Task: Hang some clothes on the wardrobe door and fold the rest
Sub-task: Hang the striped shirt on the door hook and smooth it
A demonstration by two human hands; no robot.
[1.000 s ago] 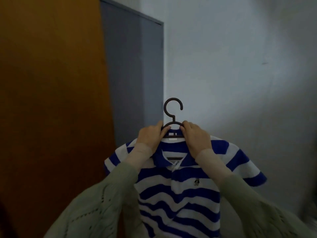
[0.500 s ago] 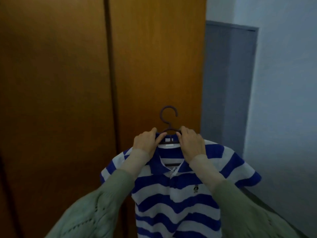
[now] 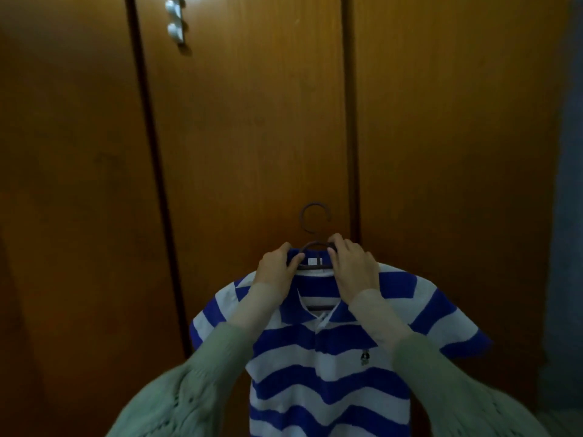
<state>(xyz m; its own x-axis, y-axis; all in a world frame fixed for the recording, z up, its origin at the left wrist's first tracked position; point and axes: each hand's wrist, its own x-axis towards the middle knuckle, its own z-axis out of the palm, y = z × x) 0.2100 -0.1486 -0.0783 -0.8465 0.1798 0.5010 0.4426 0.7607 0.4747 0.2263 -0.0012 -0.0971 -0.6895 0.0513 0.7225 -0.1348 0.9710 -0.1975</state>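
Observation:
A blue and white striped polo shirt hangs on a dark hanger, held up in front of the brown wooden wardrobe door. My left hand grips the collar and hanger shoulder on the left of the hook. On the right of the hook, my right hand grips the hanger and collar. The hook stands free above both hands. High on the door, at the upper left, sit white hooks.
Dark vertical gaps separate the wardrobe panels, one to the left and one to the right of the middle door. A grey-blue strip shows at the far right edge.
The view has swung left from the grey wall and door to the wardrobe front. Both hands have kept their hold on the hanger and shirt, now centred on the middle door.

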